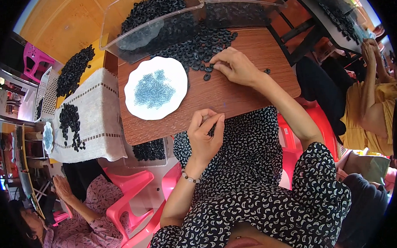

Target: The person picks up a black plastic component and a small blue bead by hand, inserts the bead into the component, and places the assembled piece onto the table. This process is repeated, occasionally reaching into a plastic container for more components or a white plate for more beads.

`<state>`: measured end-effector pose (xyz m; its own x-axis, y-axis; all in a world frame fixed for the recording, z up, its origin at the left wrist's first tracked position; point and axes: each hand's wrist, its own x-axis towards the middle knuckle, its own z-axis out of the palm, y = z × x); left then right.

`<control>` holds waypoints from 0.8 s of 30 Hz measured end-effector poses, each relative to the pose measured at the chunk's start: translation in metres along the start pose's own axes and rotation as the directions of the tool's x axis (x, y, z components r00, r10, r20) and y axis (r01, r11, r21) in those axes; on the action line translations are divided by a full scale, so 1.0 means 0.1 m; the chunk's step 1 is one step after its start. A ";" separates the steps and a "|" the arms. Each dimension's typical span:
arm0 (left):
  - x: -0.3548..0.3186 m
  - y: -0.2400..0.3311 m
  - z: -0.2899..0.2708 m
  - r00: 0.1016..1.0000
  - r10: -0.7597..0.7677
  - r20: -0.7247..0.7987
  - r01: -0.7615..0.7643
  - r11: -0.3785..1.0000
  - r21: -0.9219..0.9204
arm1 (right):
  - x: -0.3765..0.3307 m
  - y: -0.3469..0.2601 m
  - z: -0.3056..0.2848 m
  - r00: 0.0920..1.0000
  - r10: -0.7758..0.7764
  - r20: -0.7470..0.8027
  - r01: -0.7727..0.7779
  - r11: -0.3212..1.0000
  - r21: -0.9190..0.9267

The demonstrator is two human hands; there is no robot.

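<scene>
My right hand [240, 69] reaches over the brown table to the near edge of a pile of small black ring-like parts [183, 52]. Its thumb and forefinger close on a small black part [212, 66] there. A few loose black parts lie just beside those fingertips. Near the table's front edge, my left hand [206, 135] is raised with its fingertips pinched together; whatever they hold is too small or hidden to make out. Left of both hands sits a white scalloped plate [133, 76] with many tiny clear bluish pieces [154, 89] heaped in its middle.
Two clear plastic bins [156, 22] [237, 11] of black parts stand along the table's far side. Below the table's left end is another bin [150, 150]. A cloth-covered table [91, 116] with black parts stands at left. People sit at left and right, with pink chairs [130, 200] nearby.
</scene>
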<state>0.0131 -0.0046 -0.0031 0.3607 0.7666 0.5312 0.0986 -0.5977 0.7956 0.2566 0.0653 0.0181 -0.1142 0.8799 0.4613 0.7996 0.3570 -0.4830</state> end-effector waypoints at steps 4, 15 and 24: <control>0.00 0.00 0.00 1.000 0.004 0.000 -0.004 1.000 0.003 | -0.06 -0.06 0.06 0.996 -0.053 0.067 0.054 0.999 -0.008; -0.01 0.00 0.01 1.000 -0.013 -0.002 0.013 1.000 -0.022 | -0.02 -0.04 0.15 0.993 -0.108 0.052 0.111 0.992 -0.059; -0.01 0.00 -0.01 0.999 -0.038 0.000 0.038 0.999 0.001 | 0.09 -0.06 0.12 0.992 -0.010 0.122 0.027 0.990 -0.138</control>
<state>0.0117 -0.0049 -0.0028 0.3566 0.7886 0.5008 0.1132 -0.5686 0.8148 0.2436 0.0748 0.0159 -0.1933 0.9080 0.3716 0.8700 0.3338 -0.3629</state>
